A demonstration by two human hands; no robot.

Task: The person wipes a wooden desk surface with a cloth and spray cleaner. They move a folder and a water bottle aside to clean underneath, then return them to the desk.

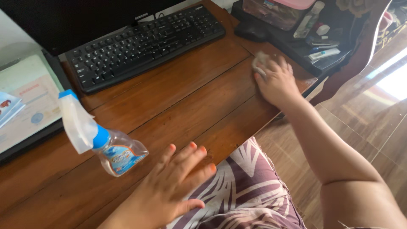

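Head view: my right hand (275, 80) presses a crumpled cloth (260, 60) on the wooden desk (186, 97), upper right; my left hand (174, 182) rests spread, nearer the spray bottle (101, 142) lying lower left.

cloth (260, 59) mostly under right hand (276, 80)

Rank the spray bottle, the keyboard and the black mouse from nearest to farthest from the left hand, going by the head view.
1. Spray bottle: just beyond the left hand, on its left, lying on the desk.
2. Keyboard: farther back, in front of the monitor.
3. Black mouse: farthest, at the far right corner, beyond the right hand.
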